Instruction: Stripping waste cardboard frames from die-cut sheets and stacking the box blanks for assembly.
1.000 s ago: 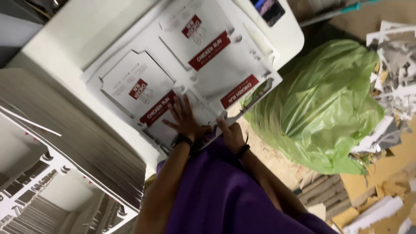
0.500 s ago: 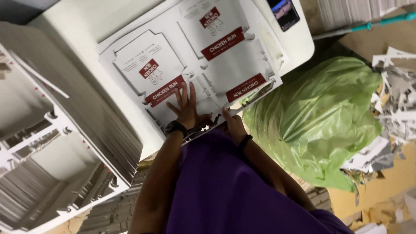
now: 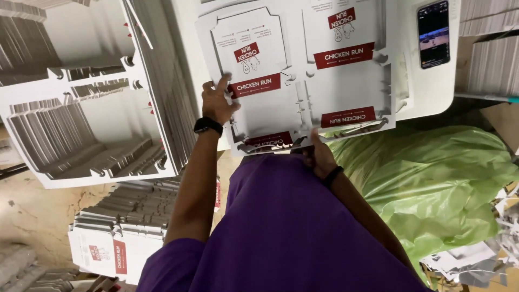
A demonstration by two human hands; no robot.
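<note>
Head view, only one supplied: a stack of flat die-cut carton sheets [image 3: 303,81], white with dark red printed panels, is laid on a white bench [image 3: 427,92], with the near edge of the stack overhanging the bench edge toward the person's purple shirt [image 3: 286,227]. The left hand [image 3: 218,103] is placed on the left side of the top sheet, fingers spread flat over a red panel, thumb seen at the sheet edge; grip is released, pressing rather than clasping. A black watch [image 3: 208,125] is worn on that wrist. The right hand [image 3: 319,154] is set at the near edge of the stack, fingers tucked under the overhang and thumb up against the edge, so the stack edge is pinched in that grip; fingertips are hidden by the sheets. A dark band [image 3: 332,176] is worn on the right wrist. A phone [image 3: 433,33] with a lit screen is lying on the bench, just beside the stack's right edge. A green plastic bag [image 3: 443,184] is seen below the bench on the right. More stacked flat cartons [image 3: 92,113] are seen at left, well apart from the right hand, with another pile [image 3: 124,227] on the floor below.
</note>
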